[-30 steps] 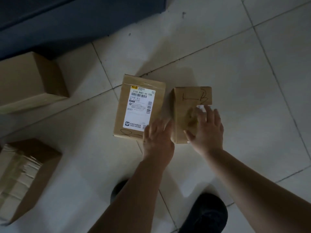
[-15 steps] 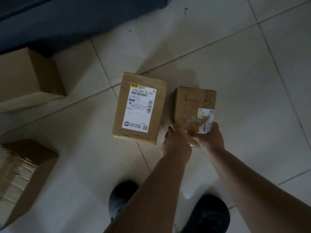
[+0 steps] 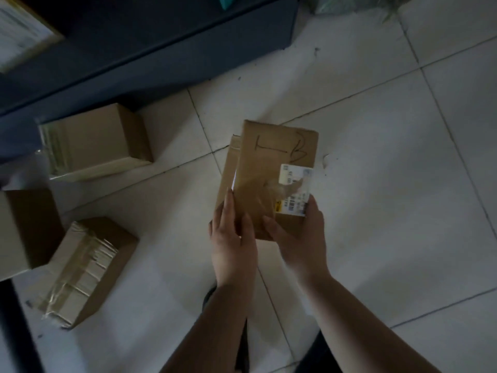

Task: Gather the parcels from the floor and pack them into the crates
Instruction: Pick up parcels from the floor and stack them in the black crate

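Both parcels were stacked and lifted off the floor, the marked parcel atop the labelled one. The left hand gripped their left edge; the right hand clasped the near right corner. Half a second before, they lay side by side on the tiles.

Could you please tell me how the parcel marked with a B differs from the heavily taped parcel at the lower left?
The B-marked parcel is held in both hands, left hand and right hand; the taped parcel lies on the floor. The B-marked parcel carries a white barcode label and handwriting; the taped parcel shows neither, only clear tape across its top. Both are brown cardboard boxes.
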{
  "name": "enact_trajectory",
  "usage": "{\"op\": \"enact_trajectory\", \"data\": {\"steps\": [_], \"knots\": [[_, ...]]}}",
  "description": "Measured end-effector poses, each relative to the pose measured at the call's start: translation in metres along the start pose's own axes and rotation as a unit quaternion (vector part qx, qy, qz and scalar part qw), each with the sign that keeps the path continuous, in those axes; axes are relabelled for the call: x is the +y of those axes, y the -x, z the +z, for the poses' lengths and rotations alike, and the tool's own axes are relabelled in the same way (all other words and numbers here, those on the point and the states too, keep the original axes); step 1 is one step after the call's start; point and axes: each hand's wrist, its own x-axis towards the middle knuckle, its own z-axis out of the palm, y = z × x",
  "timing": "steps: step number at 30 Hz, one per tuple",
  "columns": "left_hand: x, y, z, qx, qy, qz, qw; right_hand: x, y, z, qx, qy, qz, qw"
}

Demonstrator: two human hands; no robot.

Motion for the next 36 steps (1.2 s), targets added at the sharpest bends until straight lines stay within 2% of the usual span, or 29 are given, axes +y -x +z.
{"op": "enact_trajectory", "data": {"steps": [4,7,9,11,13,15,17,21,28,32,36], "knots": [[-0.024,-0.029,-0.004,-0.027,0.002,-0.01,1.0,0.015,-0.01,0.024,0.005,-0.017,0.04,0.999],[-0.041,-0.044,-0.008,0.009,0.105,-0.061,0.993,0.039,-0.015,0.02,0.069,-0.125,0.09,0.986],[-0.058,-0.051,-0.011,0.042,0.162,-0.12,0.979,0.057,-0.017,0.015,0.091,-0.152,0.126,0.976],[-0.076,-0.053,-0.011,0.01,0.215,-0.202,0.955,0.074,-0.019,0.013,0.064,-0.167,0.193,0.965],[-0.087,-0.053,-0.007,-0.064,0.253,-0.264,0.928,0.082,-0.019,0.017,0.004,-0.193,0.246,0.95],[-0.085,-0.052,-0.001,-0.115,0.27,-0.274,0.916,0.08,-0.02,0.027,-0.035,-0.228,0.264,0.937],[-0.077,-0.052,0.004,-0.13,0.301,-0.263,0.907,0.074,-0.022,0.039,-0.054,-0.24,0.259,0.934],[-0.06,-0.051,0.006,-0.122,0.331,-0.271,0.895,0.063,-0.029,0.046,0.0,-0.275,0.282,0.919],[0.0,-0.028,-0.019,-0.086,0.355,-0.282,0.887,-0.009,-0.014,0.011,0.062,-0.289,0.217,0.93],[0.066,-0.009,-0.062,-0.046,0.407,-0.275,0.87,-0.097,0.0,-0.027,0.06,-0.318,0.156,0.933],[0.16,0.013,-0.132,-0.015,0.425,-0.232,0.875,-0.211,0.03,-0.075,0.041,-0.346,0.1,0.932]]}}
